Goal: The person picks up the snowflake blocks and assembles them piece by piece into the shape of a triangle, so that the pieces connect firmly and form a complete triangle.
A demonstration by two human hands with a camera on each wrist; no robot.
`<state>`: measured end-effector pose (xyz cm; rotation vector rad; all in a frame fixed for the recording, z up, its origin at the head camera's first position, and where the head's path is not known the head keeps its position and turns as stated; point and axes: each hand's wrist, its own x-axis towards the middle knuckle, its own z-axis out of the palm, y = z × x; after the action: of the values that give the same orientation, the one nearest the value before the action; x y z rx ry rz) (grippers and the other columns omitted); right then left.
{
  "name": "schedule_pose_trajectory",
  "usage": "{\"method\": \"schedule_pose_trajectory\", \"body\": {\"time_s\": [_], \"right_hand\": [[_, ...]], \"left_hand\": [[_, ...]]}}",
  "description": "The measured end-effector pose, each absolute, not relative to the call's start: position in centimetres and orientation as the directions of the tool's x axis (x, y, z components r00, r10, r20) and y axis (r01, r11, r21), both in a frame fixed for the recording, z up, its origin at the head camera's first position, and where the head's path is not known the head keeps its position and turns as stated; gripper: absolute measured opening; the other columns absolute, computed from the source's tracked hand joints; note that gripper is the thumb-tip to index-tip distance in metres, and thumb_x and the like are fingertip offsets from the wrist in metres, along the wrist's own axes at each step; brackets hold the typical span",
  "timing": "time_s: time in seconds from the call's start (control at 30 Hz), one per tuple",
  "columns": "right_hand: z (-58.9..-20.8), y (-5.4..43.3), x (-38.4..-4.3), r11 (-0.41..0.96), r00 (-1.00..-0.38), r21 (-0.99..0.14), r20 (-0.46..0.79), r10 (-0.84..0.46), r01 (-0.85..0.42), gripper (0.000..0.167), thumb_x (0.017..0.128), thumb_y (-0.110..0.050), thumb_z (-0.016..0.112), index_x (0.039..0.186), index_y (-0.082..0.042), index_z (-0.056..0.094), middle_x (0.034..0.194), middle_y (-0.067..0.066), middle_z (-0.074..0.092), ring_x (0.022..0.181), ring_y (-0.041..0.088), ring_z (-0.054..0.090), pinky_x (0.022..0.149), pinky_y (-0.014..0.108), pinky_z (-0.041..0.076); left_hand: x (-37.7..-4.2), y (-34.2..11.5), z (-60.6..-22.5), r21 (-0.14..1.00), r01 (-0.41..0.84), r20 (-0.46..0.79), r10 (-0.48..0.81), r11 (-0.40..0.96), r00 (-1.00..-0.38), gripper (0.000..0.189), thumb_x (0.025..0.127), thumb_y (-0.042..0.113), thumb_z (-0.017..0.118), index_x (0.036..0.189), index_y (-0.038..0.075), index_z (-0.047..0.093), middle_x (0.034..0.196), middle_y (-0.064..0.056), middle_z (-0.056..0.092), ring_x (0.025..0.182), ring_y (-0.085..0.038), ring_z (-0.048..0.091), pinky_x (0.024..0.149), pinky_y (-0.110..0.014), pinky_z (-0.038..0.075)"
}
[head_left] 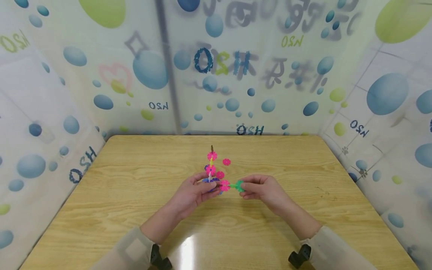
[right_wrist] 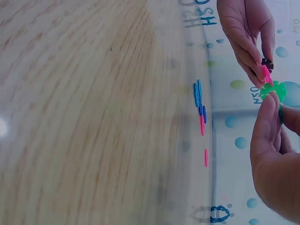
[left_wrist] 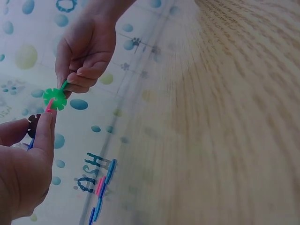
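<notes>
My left hand (head_left: pixel 192 193) pinches a string of interlocking notched plastic discs. Pink discs (head_left: pixel 210 170), a yellow one (head_left: pixel 211 162) and a dark brown one (head_left: pixel 212 148) run away from its fingers. Another pink disc (head_left: pixel 224 185) sticks out to the right of the fingertips, slotted into a bright green disc (left_wrist: pixel 55 99). On that green disc's other side is a darker green disc (head_left: pixel 239 185), pinched between the thumb and fingers of my right hand (head_left: pixel 266 191). Fingers partly hide the middle of the string.
Loose pink discs (head_left: pixel 227 162) lie on the wooden table (head_left: pixel 135 161) beyond the hands. Several blue discs (right_wrist: pixel 197 96) lie there too, partly behind my left hand in the head view. Patterned curtain-like sheets (head_left: pixel 216 93) stand around the table's back and sides.
</notes>
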<state>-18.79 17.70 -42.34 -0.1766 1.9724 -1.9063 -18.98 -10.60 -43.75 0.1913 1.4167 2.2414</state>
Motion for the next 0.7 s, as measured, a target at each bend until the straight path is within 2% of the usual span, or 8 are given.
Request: {"method": "schedule_pose_trajectory", "body": {"time_s": [0.1,0.17,0.37,0.7], "right_hand": [[-42.31,17.60,-18.75,0.053,-0.916,-0.982,-0.190,-0.353,0.183,0.034,0.108,-0.013,0.069,0.131,0.012,0.069,0.099,0.002,0.082,0.092,0.011,0.080,0.087,0.029,0.069],[-42.28,17.56,-18.72,0.045,-0.917,-0.982,-0.186,-0.353,0.182,0.033,0.108,-0.013,0.069,0.130,0.012,0.069,0.099,0.002,0.082,0.091,0.010,0.081,0.086,0.029,0.069],[-42.20,17.47,-18.63,0.030,-0.918,-0.984,-0.175,-0.356,0.176,0.030,0.108,-0.011,0.068,0.128,0.013,0.070,0.098,0.004,0.082,0.090,0.011,0.081,0.085,0.029,0.069],[-42.09,17.11,-18.49,0.010,-0.920,-0.981,-0.186,-0.346,0.194,0.029,0.108,-0.008,0.067,0.127,0.014,0.069,0.097,0.004,0.082,0.088,0.010,0.081,0.084,0.029,0.069]], "left_hand": [[-18.90,-10.49,-43.70,0.889,-0.310,-0.130,0.463,-0.337,-0.877,0.059,0.110,-0.003,0.058,0.161,-0.016,0.032,0.118,-0.004,0.081,0.109,-0.015,0.080,0.103,-0.031,0.064],[-18.83,-10.44,-43.60,0.888,-0.312,-0.134,0.461,-0.337,-0.877,0.058,0.110,-0.004,0.057,0.161,-0.016,0.033,0.115,-0.003,0.082,0.109,-0.015,0.080,0.103,-0.031,0.064],[-18.76,-10.36,-43.40,0.883,-0.324,-0.149,0.451,-0.339,-0.880,0.056,0.109,-0.004,0.058,0.160,-0.013,0.037,0.115,-0.003,0.081,0.108,-0.015,0.080,0.102,-0.030,0.064],[-18.98,-10.47,-43.65,0.883,-0.335,-0.163,0.454,-0.329,-0.876,0.058,0.110,-0.003,0.058,0.161,-0.014,0.031,0.119,-0.005,0.081,0.109,-0.016,0.080,0.103,-0.030,0.064]]}}
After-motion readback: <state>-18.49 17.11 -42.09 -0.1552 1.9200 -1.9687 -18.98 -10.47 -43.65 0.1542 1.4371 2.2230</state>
